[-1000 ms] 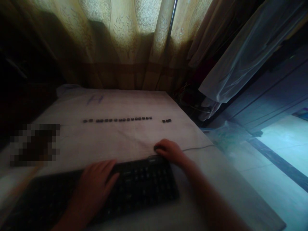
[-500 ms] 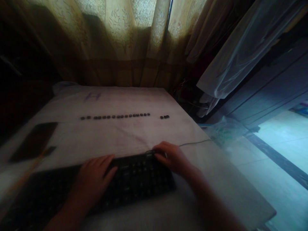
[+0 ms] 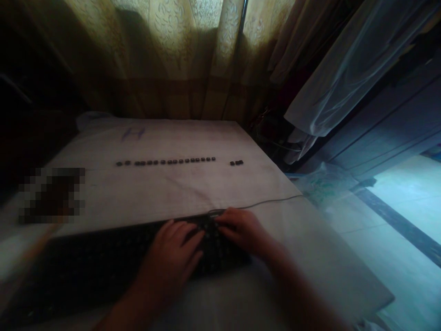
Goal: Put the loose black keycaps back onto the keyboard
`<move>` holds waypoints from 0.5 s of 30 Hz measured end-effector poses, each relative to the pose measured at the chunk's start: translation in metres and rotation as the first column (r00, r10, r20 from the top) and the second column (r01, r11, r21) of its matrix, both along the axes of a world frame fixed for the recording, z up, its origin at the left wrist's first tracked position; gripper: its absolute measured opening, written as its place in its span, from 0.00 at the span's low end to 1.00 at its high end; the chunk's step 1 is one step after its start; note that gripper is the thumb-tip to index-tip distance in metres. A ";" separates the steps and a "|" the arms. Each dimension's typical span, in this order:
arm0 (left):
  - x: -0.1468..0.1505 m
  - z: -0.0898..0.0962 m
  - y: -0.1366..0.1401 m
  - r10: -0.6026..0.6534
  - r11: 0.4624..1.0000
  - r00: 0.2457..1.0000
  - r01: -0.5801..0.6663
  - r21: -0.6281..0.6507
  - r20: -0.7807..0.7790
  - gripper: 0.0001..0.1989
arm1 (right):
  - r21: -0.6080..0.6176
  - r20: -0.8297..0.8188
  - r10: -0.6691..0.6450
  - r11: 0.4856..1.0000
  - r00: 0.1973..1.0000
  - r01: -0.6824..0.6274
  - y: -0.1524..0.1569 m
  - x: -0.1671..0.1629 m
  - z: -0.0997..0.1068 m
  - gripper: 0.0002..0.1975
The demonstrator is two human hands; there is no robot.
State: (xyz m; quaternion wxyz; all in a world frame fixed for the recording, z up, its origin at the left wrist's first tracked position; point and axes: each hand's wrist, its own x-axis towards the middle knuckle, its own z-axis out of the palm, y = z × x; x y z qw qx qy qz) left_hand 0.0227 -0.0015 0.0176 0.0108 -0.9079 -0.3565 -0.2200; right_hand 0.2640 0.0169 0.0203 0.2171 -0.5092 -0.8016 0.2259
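A black keyboard [image 3: 103, 266] lies slantwise across the near part of the table, its keys dim and blurred. My left hand [image 3: 172, 250] rests over its right-middle part, fingers stretched and slightly apart, holding nothing. At the upper right end of the keyboard is my right hand [image 3: 243, 230], its fingers bent and close together on the keys near the cable. Whatever may be between those fingertips is too dark to make out. Beyond the keyboard, several small black keycaps [image 3: 181, 161] stand in a line, with a separate little group [image 3: 237, 162] to the right.
A thin cable [image 3: 275, 200] runs from the keyboard to the right edge of the white-covered table [image 3: 193, 133]. At left lies a pixelated dark object [image 3: 51, 195] beside a blurred orange-brown stick [image 3: 41, 241]. Curtains [image 3: 172, 55] hang behind; a plastic bag [image 3: 320, 184] is at right.
My left hand has slid rightward along the keyboard, closer to my right hand. My right hand has shifted slightly, its fingers now lower over the keys. The view has tilted a little.
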 end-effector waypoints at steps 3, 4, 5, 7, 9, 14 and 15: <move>0.012 -0.002 -0.002 -0.026 0.999 1.000 0.026 -0.028 0.004 0.15 | -0.001 -0.004 -0.023 1.000 1.000 0.023 0.000 0.000 -0.001 0.13; 0.015 -0.003 -0.002 -0.029 0.999 1.000 0.029 -0.037 0.005 0.15 | -0.002 -0.006 -0.030 1.000 1.000 0.030 0.000 -0.001 -0.001 0.13; 0.017 -0.004 -0.001 -0.028 0.999 1.000 0.028 -0.046 0.003 0.15 | -0.004 -0.008 -0.033 0.999 0.999 0.033 0.000 -0.001 -0.002 0.13; 0.021 -0.005 0.001 -0.023 0.998 1.000 0.023 -0.054 -0.003 0.16 | -0.007 -0.013 -0.038 0.999 0.999 0.038 0.000 -0.001 -0.002 0.13; 0.024 -0.006 0.003 -0.018 0.998 1.000 0.018 -0.058 -0.014 0.17 | -0.005 -0.005 -0.045 0.999 0.999 0.045 0.000 -0.002 -0.002 0.13; 0.027 -0.009 0.005 -0.018 0.996 1.000 0.017 -0.084 -0.013 0.18 | -0.006 0.031 -0.034 0.999 0.999 0.034 0.001 -0.002 -0.002 0.12; 0.026 -0.010 0.005 -0.016 0.996 1.000 0.015 -0.090 -0.008 0.18 | -0.005 0.036 -0.026 1.000 0.999 0.026 0.001 -0.002 -0.002 0.12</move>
